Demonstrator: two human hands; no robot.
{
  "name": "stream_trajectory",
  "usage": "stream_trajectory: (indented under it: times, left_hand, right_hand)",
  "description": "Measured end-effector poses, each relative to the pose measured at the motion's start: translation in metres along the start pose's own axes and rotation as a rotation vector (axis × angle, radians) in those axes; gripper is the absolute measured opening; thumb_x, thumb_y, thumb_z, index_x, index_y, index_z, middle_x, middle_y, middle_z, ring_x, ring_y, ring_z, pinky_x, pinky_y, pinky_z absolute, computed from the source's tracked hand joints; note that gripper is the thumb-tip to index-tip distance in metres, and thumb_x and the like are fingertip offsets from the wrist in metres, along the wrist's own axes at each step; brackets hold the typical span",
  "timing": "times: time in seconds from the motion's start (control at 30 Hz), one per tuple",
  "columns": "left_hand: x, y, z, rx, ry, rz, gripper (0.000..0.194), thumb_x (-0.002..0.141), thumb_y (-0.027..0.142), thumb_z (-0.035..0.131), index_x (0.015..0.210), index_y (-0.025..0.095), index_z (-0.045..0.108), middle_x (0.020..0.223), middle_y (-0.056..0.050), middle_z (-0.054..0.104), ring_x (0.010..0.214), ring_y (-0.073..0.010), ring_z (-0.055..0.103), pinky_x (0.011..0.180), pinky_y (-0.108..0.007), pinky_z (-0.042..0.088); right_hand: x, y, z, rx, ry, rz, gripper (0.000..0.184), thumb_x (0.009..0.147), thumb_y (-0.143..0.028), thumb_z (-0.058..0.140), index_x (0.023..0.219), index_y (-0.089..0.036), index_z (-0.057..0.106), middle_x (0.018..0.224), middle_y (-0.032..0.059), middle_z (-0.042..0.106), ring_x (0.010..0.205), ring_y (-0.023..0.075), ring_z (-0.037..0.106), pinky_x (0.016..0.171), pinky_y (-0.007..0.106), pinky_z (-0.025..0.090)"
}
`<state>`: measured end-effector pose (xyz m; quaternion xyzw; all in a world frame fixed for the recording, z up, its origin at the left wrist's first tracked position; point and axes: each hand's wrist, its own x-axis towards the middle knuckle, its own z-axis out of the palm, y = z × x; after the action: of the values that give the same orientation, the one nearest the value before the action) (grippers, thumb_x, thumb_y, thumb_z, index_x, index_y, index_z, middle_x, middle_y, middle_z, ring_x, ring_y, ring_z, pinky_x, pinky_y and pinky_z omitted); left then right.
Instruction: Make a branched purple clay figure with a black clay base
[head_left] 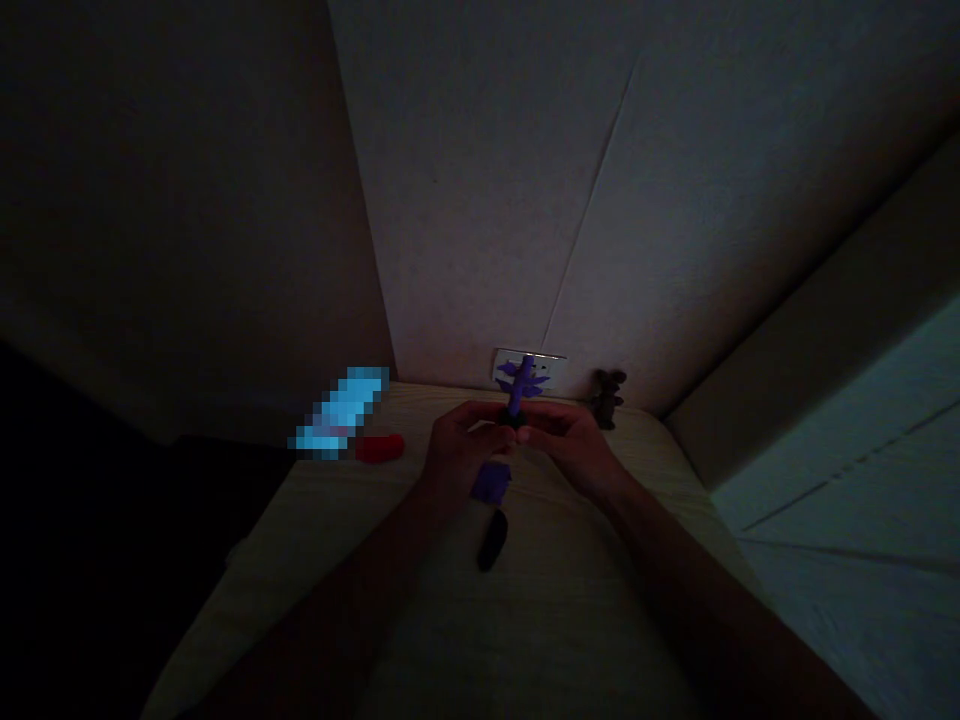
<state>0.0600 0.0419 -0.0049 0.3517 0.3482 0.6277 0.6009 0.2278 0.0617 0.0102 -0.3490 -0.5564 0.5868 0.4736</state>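
Both my hands meet over the middle of the table. My left hand (466, 440) and my right hand (571, 440) are closed around the dark lower end of an upright purple figure (519, 388), a thick stem with pointed leaf-like pieces sticking out near its top. It looks like modelling clay, though the dim light leaves this unsure. The thumbs nearly touch in front of the dark base, which the fingers mostly cover. Just below my left hand lies a flat purple piece (492, 483). Closer to me is a black elongated lump (493, 540).
A red lump (380, 448) lies at the left, beside a bright blurred rectangle (341, 412). On the back right stands a small brown figure (607, 400). A wall socket (556, 370) sits behind the wooden table (570, 600). A pale panel (862, 480) rises at the right.
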Motion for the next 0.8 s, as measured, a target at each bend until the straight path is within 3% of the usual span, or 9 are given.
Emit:
stream_trajectory:
  times: [0.2, 0.3, 0.4, 0.5, 0.6, 0.8]
  left_hand:
    - [0.000, 0.001, -0.003, 0.000, -0.051, 0.020, 0.046, 0.053, 0.024, 0.097, 0.094, 0.017, 0.076, 0.082, 0.000, 0.072, 0.052, -0.0101, 0.060, 0.041, -0.022, 0.044]
    - [-0.001, 0.005, -0.004, -0.060, -0.036, 0.024, 0.046, 0.064, 0.038, 0.092, 0.100, 0.016, 0.074, 0.081, -0.001, 0.071, 0.052, -0.0110, 0.059, 0.038, -0.022, 0.042]
    - [0.001, 0.007, -0.006, -0.121, 0.052, 0.066, 0.042, 0.073, 0.050, 0.080, 0.093, 0.014, 0.072, 0.075, -0.004, 0.071, 0.050, -0.0128, 0.058, 0.037, -0.023, 0.040]
    - [0.005, 0.009, -0.008, -0.131, 0.208, 0.111, 0.036, 0.071, 0.050, 0.074, 0.081, 0.016, 0.068, 0.065, -0.002, 0.067, 0.045, -0.0121, 0.055, 0.036, -0.022, 0.035]
    - [0.006, 0.012, -0.007, -0.096, 0.289, 0.148, 0.032, 0.071, 0.048, 0.071, 0.074, 0.017, 0.065, 0.061, -0.001, 0.065, 0.041, -0.0100, 0.051, 0.037, -0.021, 0.031]
    - [0.007, 0.015, -0.002, -0.034, 0.312, 0.218, 0.029, 0.072, 0.047, 0.067, 0.073, 0.017, 0.064, 0.060, 0.000, 0.064, 0.041, -0.0093, 0.049, 0.037, -0.021, 0.030]
  right_hand:
    - [-0.001, -0.005, -0.002, -0.023, -0.011, -0.017, 0.035, 0.065, -0.035, 0.097, 0.097, -0.027, 0.085, 0.093, 0.0011, 0.083, 0.083, 0.0184, 0.074, 0.087, 0.036, 0.058]
    - [0.002, -0.004, -0.005, -0.067, 0.074, 0.007, 0.040, 0.061, -0.036, 0.098, 0.097, -0.025, 0.084, 0.093, 0.0014, 0.082, 0.083, 0.0194, 0.074, 0.088, 0.037, 0.058]
    - [0.004, -0.004, -0.011, -0.143, 0.140, 0.029, 0.043, 0.057, -0.037, 0.097, 0.096, -0.024, 0.082, 0.092, 0.0023, 0.082, 0.086, 0.0211, 0.073, 0.088, 0.039, 0.057]
    - [0.000, -0.006, -0.020, -0.234, 0.126, 0.024, 0.038, 0.063, -0.038, 0.093, 0.095, -0.023, 0.081, 0.097, 0.0045, 0.082, 0.090, 0.0226, 0.074, 0.090, 0.040, 0.057]
    - [-0.016, -0.006, -0.030, -0.310, 0.067, 0.066, 0.032, 0.066, -0.038, 0.091, 0.092, -0.022, 0.080, 0.096, 0.0059, 0.082, 0.087, 0.0225, 0.073, 0.084, 0.038, 0.056]
    - [-0.065, 0.013, -0.030, -0.372, 0.141, 0.162, 0.032, 0.065, -0.040, 0.092, 0.084, -0.020, 0.075, 0.083, 0.0032, 0.077, 0.076, 0.0203, 0.071, 0.075, 0.035, 0.055]
